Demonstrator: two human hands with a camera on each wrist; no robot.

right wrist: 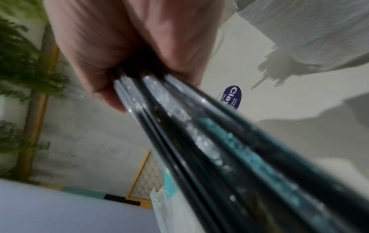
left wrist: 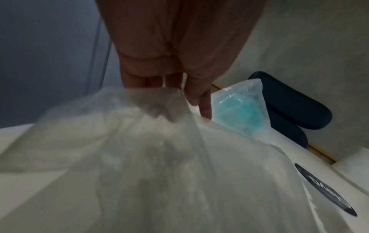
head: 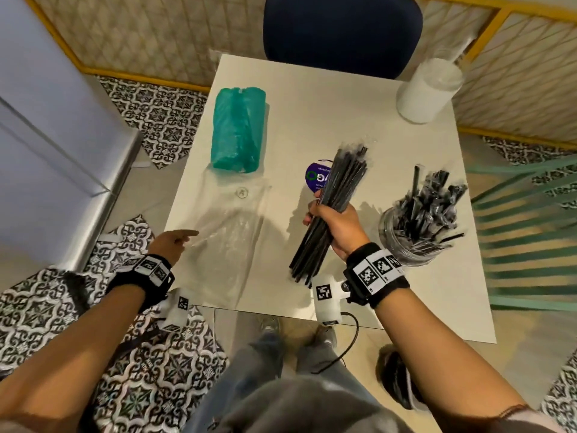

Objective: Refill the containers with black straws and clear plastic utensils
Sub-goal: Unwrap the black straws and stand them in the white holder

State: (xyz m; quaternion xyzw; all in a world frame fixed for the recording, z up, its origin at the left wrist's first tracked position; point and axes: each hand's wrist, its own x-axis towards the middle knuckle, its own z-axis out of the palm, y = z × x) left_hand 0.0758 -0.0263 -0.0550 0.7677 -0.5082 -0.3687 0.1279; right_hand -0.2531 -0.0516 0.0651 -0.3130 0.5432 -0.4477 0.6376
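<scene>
My right hand (head: 331, 226) grips a bundle of black straws (head: 340, 189) round its middle, tilted up and away above the white table (head: 312, 104). In the right wrist view the right hand (right wrist: 123, 88) wraps the straws (right wrist: 219, 149), which are shiny with clear film. A clear jar (head: 415, 235) holding several wrapped black straws stands just right of that hand. My left hand (head: 184, 237) is at the table's near left edge and pinches a limp clear plastic bag (head: 231, 239). The left wrist view shows the left hand (left wrist: 179, 107) with fingers inside the bag (left wrist: 159, 173).
A teal plastic-wrapped package (head: 239, 129) lies at the far left of the table, and a white lidded container (head: 427, 89) stands at the far right corner. A round purple sticker (head: 313, 178) is under the straws. A dark chair (head: 340, 32) is beyond, a teal chair (head: 530, 232) to the right.
</scene>
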